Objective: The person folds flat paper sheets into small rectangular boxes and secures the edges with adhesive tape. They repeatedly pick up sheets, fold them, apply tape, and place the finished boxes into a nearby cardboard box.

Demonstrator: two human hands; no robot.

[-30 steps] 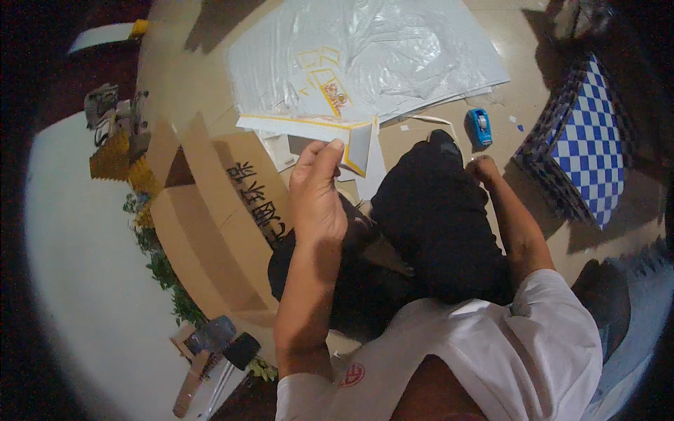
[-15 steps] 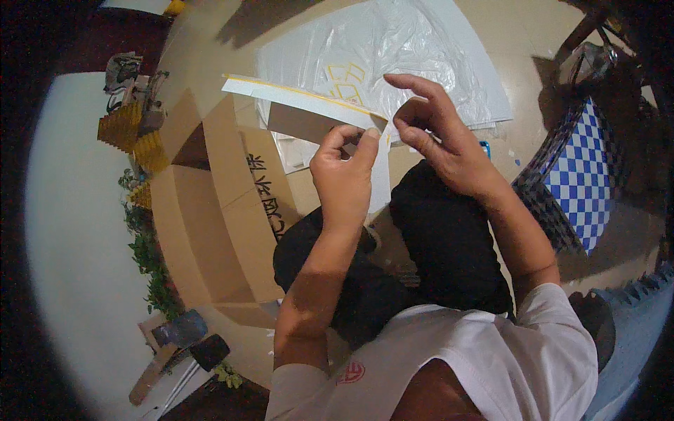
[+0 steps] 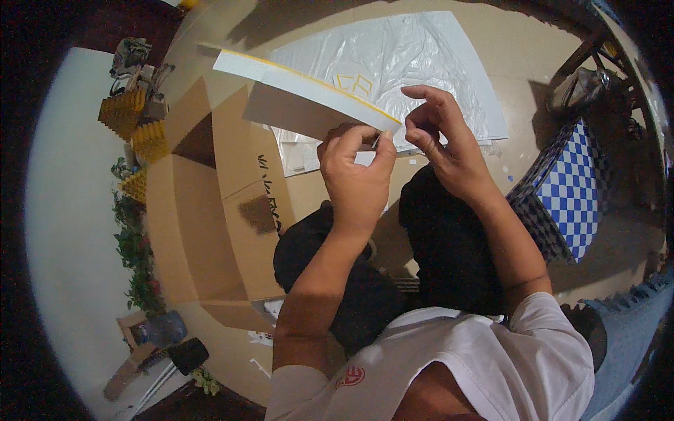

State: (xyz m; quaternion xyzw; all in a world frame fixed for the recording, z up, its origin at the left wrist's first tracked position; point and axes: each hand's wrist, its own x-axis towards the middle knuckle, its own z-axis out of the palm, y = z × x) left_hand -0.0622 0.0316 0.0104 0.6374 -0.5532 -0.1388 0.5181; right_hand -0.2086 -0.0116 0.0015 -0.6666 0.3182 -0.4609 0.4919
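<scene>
While the left hand pinches its lower-right end, the yellow-edged white panel slants lengthwise toward upper left; whether the nearby right hand's grip is closed cannot be told.

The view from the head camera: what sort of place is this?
Probably an indoor room, perhaps at home or in a small workshop; I can't tell which. An open cardboard box and plastic-covered white sheets sit on the tan floor, with leafy greenery to the left.
</scene>
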